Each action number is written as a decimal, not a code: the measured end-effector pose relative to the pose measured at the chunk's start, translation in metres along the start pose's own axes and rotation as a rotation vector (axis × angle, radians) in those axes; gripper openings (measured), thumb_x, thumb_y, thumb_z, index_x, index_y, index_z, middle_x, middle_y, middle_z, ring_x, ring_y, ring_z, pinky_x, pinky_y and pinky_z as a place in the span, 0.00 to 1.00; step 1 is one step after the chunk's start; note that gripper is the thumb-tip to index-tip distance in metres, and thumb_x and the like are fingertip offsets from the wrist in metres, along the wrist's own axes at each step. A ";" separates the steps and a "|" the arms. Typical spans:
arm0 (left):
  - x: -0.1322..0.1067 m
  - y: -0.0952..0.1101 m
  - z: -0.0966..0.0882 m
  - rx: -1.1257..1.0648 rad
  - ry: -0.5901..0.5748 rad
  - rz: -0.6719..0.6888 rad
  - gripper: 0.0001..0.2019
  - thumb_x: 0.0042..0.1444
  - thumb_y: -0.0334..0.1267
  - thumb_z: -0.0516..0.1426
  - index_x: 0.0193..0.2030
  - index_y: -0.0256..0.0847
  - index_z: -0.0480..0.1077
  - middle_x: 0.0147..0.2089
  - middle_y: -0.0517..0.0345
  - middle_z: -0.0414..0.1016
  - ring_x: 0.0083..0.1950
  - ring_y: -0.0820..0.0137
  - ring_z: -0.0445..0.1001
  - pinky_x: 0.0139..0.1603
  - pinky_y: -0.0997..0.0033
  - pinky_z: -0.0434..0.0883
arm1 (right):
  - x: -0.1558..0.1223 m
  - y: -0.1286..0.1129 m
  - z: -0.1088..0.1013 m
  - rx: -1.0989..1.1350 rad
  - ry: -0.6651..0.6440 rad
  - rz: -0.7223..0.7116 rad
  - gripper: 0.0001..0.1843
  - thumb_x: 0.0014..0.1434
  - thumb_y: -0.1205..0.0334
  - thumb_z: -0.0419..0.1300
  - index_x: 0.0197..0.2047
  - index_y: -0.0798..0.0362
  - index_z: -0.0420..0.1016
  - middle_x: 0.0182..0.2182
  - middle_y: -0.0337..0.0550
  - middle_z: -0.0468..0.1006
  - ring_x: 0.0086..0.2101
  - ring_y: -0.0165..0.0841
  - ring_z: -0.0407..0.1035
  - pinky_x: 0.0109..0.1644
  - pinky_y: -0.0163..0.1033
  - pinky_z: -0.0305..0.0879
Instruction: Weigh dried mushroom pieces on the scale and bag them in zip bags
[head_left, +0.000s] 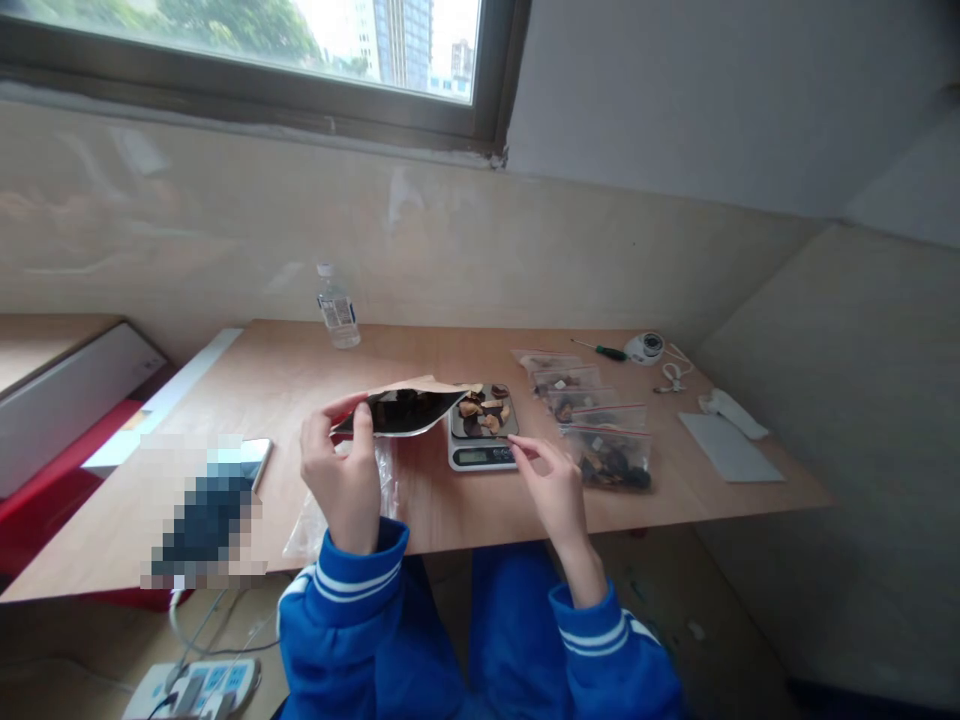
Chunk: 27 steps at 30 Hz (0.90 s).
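My left hand (341,470) grips a brown paper pouch (401,408) by its near end, holding it tilted with its open mouth over a small digital kitchen scale (482,455). Dark and tan dried pieces (484,408) lie on the scale's platform. My right hand (551,480) rests on the wooden table (247,400) just right of the scale, fingers loosely extended toward its front edge and holding nothing that I can see. Both sleeves are blue with white stripes.
A row of several small zip bags (592,420) with dried pieces lies right of the scale. A clear plastic bag (315,525) lies under my left wrist. A water bottle (337,310), a screwdriver (600,350), a white paper (731,447) and a power strip (199,690) are nearby.
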<state>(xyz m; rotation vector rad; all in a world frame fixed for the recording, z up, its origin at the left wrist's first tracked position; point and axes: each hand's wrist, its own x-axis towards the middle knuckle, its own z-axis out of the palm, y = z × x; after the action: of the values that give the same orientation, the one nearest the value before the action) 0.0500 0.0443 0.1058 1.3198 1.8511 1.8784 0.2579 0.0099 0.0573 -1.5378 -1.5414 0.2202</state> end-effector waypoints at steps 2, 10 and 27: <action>0.006 0.003 0.009 -0.013 0.021 0.023 0.12 0.58 0.40 0.53 0.43 0.37 0.72 0.45 0.50 0.72 0.46 0.66 0.71 0.44 0.67 0.70 | 0.001 0.023 0.009 -0.110 0.028 -0.009 0.12 0.61 0.59 0.55 0.37 0.53 0.79 0.33 0.44 0.81 0.32 0.35 0.72 0.43 0.42 0.63; 0.011 -0.005 0.026 -0.054 -0.036 0.021 0.29 0.58 0.38 0.53 0.64 0.36 0.49 0.68 0.35 0.40 0.69 0.56 0.49 0.61 0.54 0.62 | 0.014 0.063 0.048 -0.376 0.064 -0.041 0.13 0.63 0.64 0.52 0.38 0.52 0.79 0.32 0.46 0.78 0.34 0.37 0.67 0.41 0.41 0.57; -0.049 -0.134 -0.050 0.493 -0.732 0.213 0.21 0.55 0.51 0.53 0.52 0.45 0.71 0.47 0.49 0.70 0.46 0.57 0.71 0.47 0.53 0.70 | -0.061 -0.018 0.046 0.272 -0.441 0.047 0.18 0.61 0.73 0.48 0.45 0.47 0.75 0.35 0.40 0.74 0.36 0.32 0.69 0.42 0.36 0.64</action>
<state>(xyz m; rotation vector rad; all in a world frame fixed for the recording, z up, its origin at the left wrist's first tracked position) -0.0138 0.0026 -0.0250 2.0605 1.8322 0.7923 0.2012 -0.0252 0.0159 -1.3653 -1.7249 0.8063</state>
